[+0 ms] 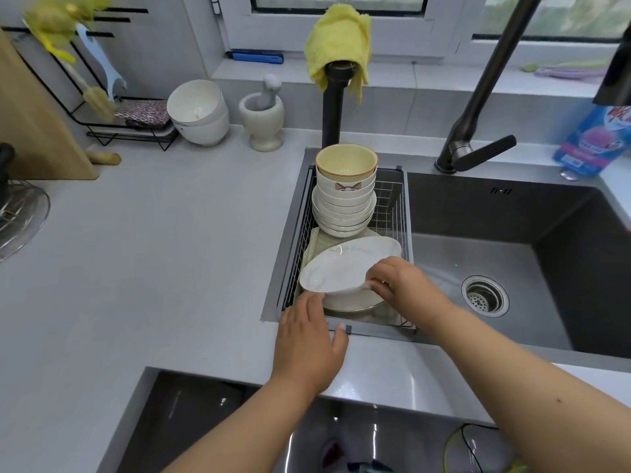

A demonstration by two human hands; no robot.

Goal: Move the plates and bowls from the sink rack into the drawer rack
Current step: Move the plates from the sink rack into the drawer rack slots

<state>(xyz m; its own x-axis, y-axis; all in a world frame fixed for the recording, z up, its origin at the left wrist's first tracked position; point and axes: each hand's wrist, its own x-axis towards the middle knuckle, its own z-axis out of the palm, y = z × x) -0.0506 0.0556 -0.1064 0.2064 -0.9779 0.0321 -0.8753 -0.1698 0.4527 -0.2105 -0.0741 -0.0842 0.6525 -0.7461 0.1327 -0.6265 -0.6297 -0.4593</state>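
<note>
1. Presently, at far left of the grey, smooth tabletop (pixel 153 250), two glossy white bowls (pixel 199 112) lie nested on their sides beside a rough stone mortar (pixel 261 122); both are outside the task.
2. The left hand (pixel 309 343) is open, fingers straight, its tips at the near rim of the lifted plate (pixel 341 271); it holds nothing.
3. The wire sink rack (pixel 396 206) holds a tall stack of bowls (pixel 345 199), a cream-lined one on top, with further plates beneath the lifted one.
4. The right hand (pixel 399 281) pinches the tilted oval plate by its right edge.
5. Risk: a one-edge pinch on smooth glazed china could let it slip onto the dishes below; knocking the tall stack could topple it.
6. The drawer rack is not in view.
</note>
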